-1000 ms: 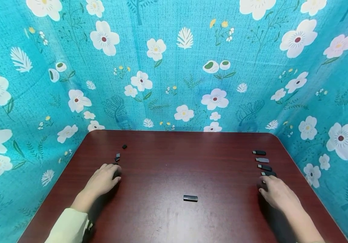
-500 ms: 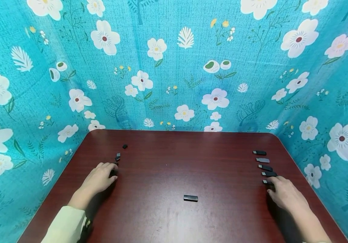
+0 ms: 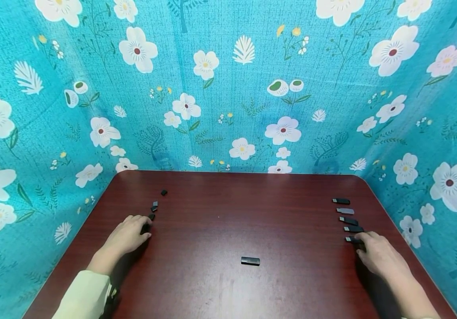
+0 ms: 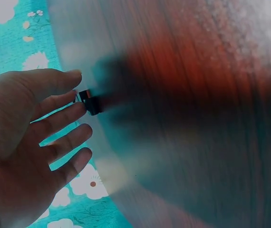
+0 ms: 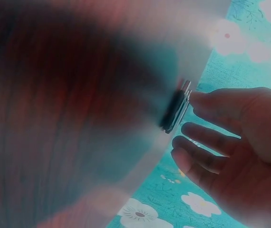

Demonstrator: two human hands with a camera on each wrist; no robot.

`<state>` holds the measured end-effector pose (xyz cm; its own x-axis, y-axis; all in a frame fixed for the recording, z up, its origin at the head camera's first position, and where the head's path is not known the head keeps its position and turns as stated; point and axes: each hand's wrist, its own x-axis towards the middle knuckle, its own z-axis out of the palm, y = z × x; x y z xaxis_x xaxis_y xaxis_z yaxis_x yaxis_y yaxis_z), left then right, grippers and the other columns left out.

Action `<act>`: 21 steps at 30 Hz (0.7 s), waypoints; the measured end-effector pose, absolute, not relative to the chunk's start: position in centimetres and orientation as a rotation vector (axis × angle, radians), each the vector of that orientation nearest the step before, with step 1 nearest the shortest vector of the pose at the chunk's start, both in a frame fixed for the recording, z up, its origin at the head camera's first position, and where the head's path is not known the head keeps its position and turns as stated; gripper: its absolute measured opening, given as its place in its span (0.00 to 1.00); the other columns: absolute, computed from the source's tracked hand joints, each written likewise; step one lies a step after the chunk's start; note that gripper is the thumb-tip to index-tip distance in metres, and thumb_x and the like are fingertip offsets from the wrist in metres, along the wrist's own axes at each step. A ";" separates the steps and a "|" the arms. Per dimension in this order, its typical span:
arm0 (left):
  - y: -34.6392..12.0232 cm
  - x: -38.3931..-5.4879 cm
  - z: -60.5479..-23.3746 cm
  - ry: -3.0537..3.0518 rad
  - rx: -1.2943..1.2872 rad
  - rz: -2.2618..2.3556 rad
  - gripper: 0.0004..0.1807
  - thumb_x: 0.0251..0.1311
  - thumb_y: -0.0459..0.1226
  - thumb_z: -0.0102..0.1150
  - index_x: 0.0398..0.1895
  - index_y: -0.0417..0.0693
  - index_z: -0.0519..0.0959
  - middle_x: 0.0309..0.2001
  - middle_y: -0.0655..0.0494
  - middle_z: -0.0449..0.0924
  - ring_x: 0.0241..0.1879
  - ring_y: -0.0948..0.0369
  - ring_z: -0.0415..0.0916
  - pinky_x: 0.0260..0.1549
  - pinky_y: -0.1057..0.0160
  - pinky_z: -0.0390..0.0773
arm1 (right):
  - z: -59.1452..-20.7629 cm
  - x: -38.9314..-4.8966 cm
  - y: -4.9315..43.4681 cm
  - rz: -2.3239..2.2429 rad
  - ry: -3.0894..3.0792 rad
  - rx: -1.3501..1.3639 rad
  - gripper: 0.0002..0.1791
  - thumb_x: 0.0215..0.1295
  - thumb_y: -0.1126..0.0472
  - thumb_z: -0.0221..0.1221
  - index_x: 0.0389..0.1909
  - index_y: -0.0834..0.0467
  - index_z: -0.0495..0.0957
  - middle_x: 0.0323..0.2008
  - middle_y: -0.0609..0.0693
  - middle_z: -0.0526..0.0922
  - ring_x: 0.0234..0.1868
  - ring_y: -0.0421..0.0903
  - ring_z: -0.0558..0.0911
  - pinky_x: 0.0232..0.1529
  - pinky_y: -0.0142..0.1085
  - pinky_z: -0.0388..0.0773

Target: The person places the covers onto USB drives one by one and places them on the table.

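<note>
On the left of the table, my left hand rests with loosely bent fingers just short of a small black cap. The left wrist view has that dark cap beyond the thumb and forefinger, with spread fingers. At the right, my right hand is by the rear end of a black USB stick, whose metal plug points left. The right wrist view shows black sticks past the thumb tip, the fingers relaxed and apart. Whether the right fingertips touch the nearest stick is unclear.
Beyond the right hand lie more USB sticks in a column, including a grey one. Farther up the left side are a grey cap and black caps. One black capped stick lies mid-table. Floral cloth surrounds the table.
My right hand has drawn rightward, leaving the nearest USB stick lying in the column. My left hand has shifted slightly left and back, uncovering a black cap.
</note>
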<state>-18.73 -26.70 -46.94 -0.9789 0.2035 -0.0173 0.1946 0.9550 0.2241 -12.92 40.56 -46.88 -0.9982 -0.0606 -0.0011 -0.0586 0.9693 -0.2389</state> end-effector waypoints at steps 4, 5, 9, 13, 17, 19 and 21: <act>-26.9 -18.8 -46.9 3.067 0.308 0.360 0.16 0.61 0.36 0.67 0.51 0.41 0.81 0.54 0.40 0.80 0.57 0.41 0.72 0.55 0.37 0.73 | -47.0 -13.0 40.8 -0.364 3.126 -0.116 0.18 0.54 0.71 0.68 0.45 0.73 0.78 0.40 0.69 0.79 0.42 0.66 0.79 0.42 0.61 0.78; -26.9 -18.8 -46.9 3.066 0.306 0.365 0.16 0.62 0.36 0.67 0.51 0.41 0.81 0.54 0.40 0.80 0.57 0.41 0.72 0.55 0.38 0.73 | -47.0 -13.0 40.8 -0.361 3.131 -0.121 0.18 0.53 0.72 0.68 0.45 0.74 0.78 0.40 0.69 0.79 0.43 0.67 0.79 0.42 0.61 0.78; -27.1 -19.0 -47.0 3.072 0.306 0.364 0.15 0.62 0.35 0.66 0.51 0.40 0.81 0.54 0.40 0.80 0.57 0.41 0.71 0.55 0.38 0.74 | -47.1 -13.1 41.0 -0.349 3.150 -0.140 0.17 0.53 0.72 0.68 0.44 0.74 0.78 0.39 0.69 0.79 0.43 0.68 0.80 0.43 0.61 0.78; -27.3 -19.2 -47.1 3.078 0.305 0.354 0.15 0.63 0.35 0.66 0.50 0.39 0.80 0.53 0.39 0.80 0.56 0.40 0.71 0.54 0.38 0.74 | -47.2 -13.2 41.1 -0.350 3.163 -0.167 0.17 0.52 0.73 0.68 0.44 0.74 0.78 0.39 0.69 0.79 0.43 0.68 0.80 0.43 0.61 0.78; -27.5 -19.4 -47.3 3.072 0.297 0.354 0.15 0.63 0.35 0.66 0.51 0.39 0.80 0.53 0.39 0.80 0.55 0.40 0.72 0.53 0.38 0.75 | -47.3 -13.2 41.3 -0.361 3.152 -0.165 0.18 0.52 0.74 0.68 0.44 0.74 0.78 0.40 0.70 0.79 0.43 0.68 0.79 0.43 0.62 0.78; -27.6 -19.4 -47.3 3.067 0.294 0.351 0.15 0.63 0.35 0.65 0.51 0.38 0.80 0.52 0.39 0.80 0.55 0.40 0.72 0.54 0.38 0.75 | -47.3 -13.2 41.3 -0.362 3.145 -0.162 0.18 0.52 0.74 0.68 0.44 0.74 0.78 0.40 0.70 0.79 0.44 0.68 0.79 0.43 0.62 0.78; -27.7 -19.5 -47.3 3.059 0.296 0.345 0.16 0.63 0.35 0.66 0.51 0.38 0.80 0.52 0.38 0.80 0.55 0.40 0.72 0.53 0.39 0.75 | -47.3 -13.3 41.3 -0.361 3.143 -0.163 0.18 0.52 0.74 0.68 0.45 0.74 0.78 0.41 0.70 0.79 0.44 0.68 0.79 0.43 0.62 0.78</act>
